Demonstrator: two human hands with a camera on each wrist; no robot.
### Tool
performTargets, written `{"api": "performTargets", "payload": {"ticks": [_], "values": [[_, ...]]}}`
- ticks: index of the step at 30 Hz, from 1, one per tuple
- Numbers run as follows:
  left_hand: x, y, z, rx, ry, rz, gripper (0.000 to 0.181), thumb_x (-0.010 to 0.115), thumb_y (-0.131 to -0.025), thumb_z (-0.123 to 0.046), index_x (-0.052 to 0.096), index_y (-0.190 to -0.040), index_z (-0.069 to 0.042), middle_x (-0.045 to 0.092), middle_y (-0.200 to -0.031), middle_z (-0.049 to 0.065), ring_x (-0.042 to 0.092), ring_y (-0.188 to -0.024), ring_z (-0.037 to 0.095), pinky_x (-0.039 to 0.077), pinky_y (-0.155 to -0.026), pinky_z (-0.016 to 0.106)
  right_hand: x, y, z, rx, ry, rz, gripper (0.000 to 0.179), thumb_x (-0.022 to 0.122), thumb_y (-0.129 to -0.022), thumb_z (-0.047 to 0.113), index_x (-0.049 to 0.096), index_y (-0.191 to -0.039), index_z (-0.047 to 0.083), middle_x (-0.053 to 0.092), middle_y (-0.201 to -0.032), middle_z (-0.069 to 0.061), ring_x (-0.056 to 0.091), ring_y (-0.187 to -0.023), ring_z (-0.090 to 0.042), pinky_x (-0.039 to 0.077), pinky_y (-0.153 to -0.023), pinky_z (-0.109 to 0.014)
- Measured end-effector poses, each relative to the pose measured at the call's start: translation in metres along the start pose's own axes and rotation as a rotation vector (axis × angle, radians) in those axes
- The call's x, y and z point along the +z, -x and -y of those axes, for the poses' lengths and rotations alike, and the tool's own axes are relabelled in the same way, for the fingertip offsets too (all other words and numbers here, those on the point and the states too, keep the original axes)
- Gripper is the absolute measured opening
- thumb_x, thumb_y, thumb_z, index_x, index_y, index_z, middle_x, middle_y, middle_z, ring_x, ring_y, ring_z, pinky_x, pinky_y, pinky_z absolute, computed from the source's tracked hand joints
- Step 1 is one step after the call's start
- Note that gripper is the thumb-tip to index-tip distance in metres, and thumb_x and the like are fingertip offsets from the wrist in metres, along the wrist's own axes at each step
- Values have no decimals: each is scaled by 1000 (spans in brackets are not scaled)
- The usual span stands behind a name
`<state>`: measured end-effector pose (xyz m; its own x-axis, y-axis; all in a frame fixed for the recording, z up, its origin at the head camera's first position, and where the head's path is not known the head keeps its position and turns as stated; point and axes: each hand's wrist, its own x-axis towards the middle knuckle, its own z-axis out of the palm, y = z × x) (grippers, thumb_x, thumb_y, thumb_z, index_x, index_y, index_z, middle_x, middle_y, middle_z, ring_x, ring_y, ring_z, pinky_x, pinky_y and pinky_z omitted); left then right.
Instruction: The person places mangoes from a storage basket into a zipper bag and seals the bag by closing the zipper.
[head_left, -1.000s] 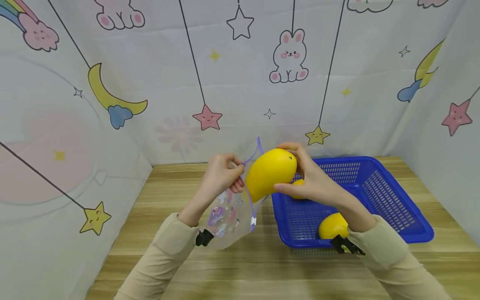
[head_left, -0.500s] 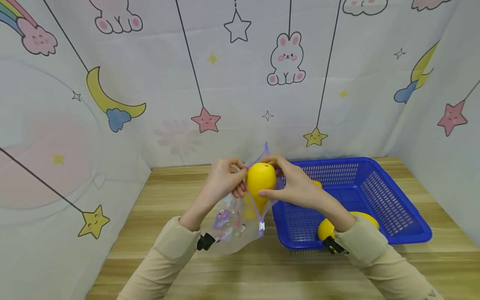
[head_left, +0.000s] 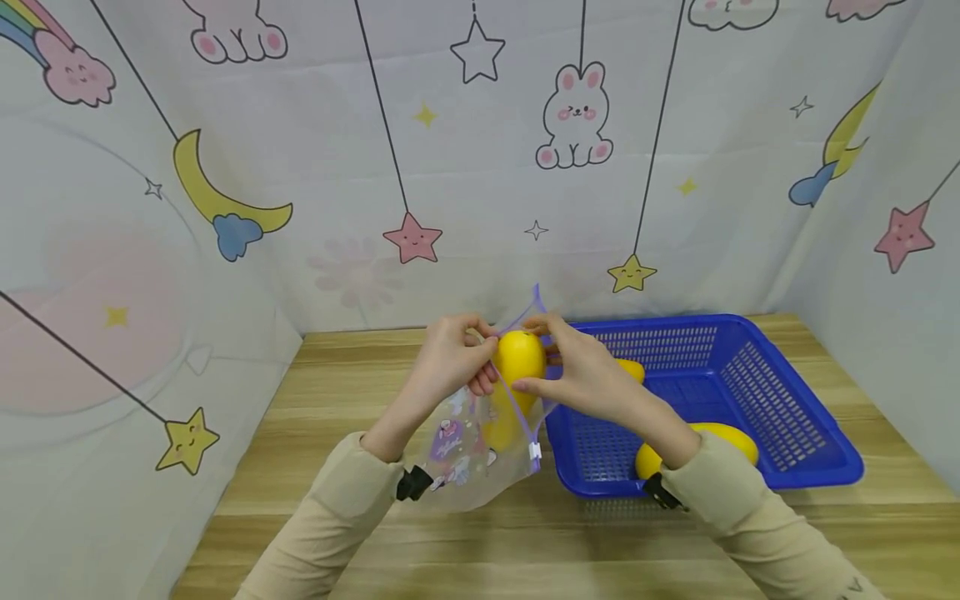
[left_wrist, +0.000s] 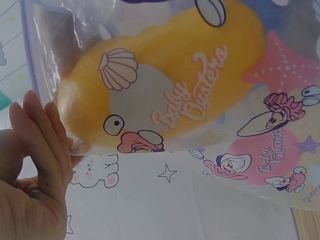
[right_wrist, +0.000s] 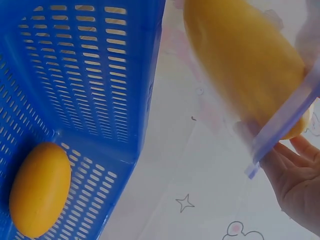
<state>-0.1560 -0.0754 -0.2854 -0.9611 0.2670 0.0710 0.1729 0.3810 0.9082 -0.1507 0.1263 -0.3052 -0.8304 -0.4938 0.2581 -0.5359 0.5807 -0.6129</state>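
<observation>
My left hand (head_left: 459,357) pinches the purple edge of a clear printed bag (head_left: 476,475), while my right hand (head_left: 583,365) grips a yellow mango (head_left: 522,358) near its upper end, thumb on the near side and fingers around the far side. The mango sits between my hands in the mouth of the bag, its lower part inside behind the film and its top sticking out. Its long axis runs steeply, leaning a little, with the upper end pointing up and the lower end down and slightly left into the bag. The white slider (head_left: 535,451) sits at the near end of the mouth. I cannot tell whether the bag's bottom touches the wooden tabletop (head_left: 352,392). Just to the right stands a blue basket (head_left: 787,404) holding a nearer mango (head_left: 723,440), which lies lengthwise roughly left to right, and a farther mango (head_left: 633,371), partly hidden by my right hand.
</observation>
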Motion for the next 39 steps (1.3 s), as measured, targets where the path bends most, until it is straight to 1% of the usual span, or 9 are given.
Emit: {"api": "performTargets", "payload": {"ticks": [5, 8, 11, 14, 19, 23, 29, 33, 39], "values": [[0, 0, 0, 9, 7, -4, 11, 58, -92, -8, 62, -96, 2, 66, -58, 14, 62, -40, 17, 56, -45, 37, 3, -2, 1, -32, 85, -9, 57, 74, -84, 34, 46, -129, 14, 65, -116, -7, 70, -96, -22, 60, -75, -30], [-1, 0, 0, 9, 13, -5, 10, 58, -92, -7, 62, -94, 2, 66, -58, 14, 62, -40, 18, 57, -45, 38, 5, -3, 0, -63, 152, -17, 53, 72, -86, 33, 52, -130, 13, 64, -119, -5, 69, -93, -19, 60, -75, -29], [-1, 0, 0, 7, 8, -10, 10, 57, -92, -6, 61, -94, 3, 67, -59, 14, 62, -40, 17, 57, -45, 37, 7, -3, -2, -111, 213, -37, 48, 72, -86, 30, 58, -127, 9, 62, -124, -7, 70, -93, -21, 60, -75, -29], [0, 0, 0, -2, -5, -21, 12, 57, -91, -6, 62, -94, 5, 67, -59, 14, 61, -40, 15, 56, -45, 35, 9, -1, -4, -153, 261, -72, 36, 71, -87, 23, 64, -119, 7, 66, -116, -9, 71, -87, -20, 59, -70, -30], [0, -1, 0, -17, -23, -30, 15, 55, -91, -5, 62, -96, 7, 68, -60, 14, 61, -40, 13, 57, -46, 34, 7, 4, -5, -179, 241, -96, 20, 69, -88, 15, 70, -106, 7, 72, -98, -6, 69, -76, -13, 58, -65, -24], [-3, -2, 0, -20, -22, -35, 16, 55, -91, -6, 62, -97, 8, 68, -60, 15, 61, -41, 13, 57, -47, 34, 0, 10, -7, -195, 198, -93, 15, 67, -90, 14, 71, -103, 9, 73, -92, -2, 68, -73, -8, 57, -65, -22], [-11, -4, -3, -33, -11, -61, 13, 54, -91, -6, 61, -95, 4, 67, -58, 11, 61, -41, 13, 57, -47, 34, -18, 23, -14, -170, 205, -92, 12, 65, -91, 15, 71, -101, 12, 72, -89, 2, 63, -73, -3, 57, -68, -22], [-19, -4, -5, -46, -11, -86, 10, 54, -91, -6, 59, -94, 2, 66, -57, 8, 62, -42, 14, 57, -47, 33, -31, 30, -23, -140, 234, -78, 12, 64, -92, 15, 72, -101, 13, 73, -89, 3, 64, -75, -4, 57, -69, -22], [-26, -3, -8, -39, -4, -107, 9, 53, -91, -5, 58, -93, 2, 65, -55, 6, 61, -41, 13, 56, -46, 31, -46, 38, -33, -100, 294, -54, 11, 65, -92, 14, 72, -99, 14, 73, -92, 3, 65, -77, -6, 58, -70, -26]]}}
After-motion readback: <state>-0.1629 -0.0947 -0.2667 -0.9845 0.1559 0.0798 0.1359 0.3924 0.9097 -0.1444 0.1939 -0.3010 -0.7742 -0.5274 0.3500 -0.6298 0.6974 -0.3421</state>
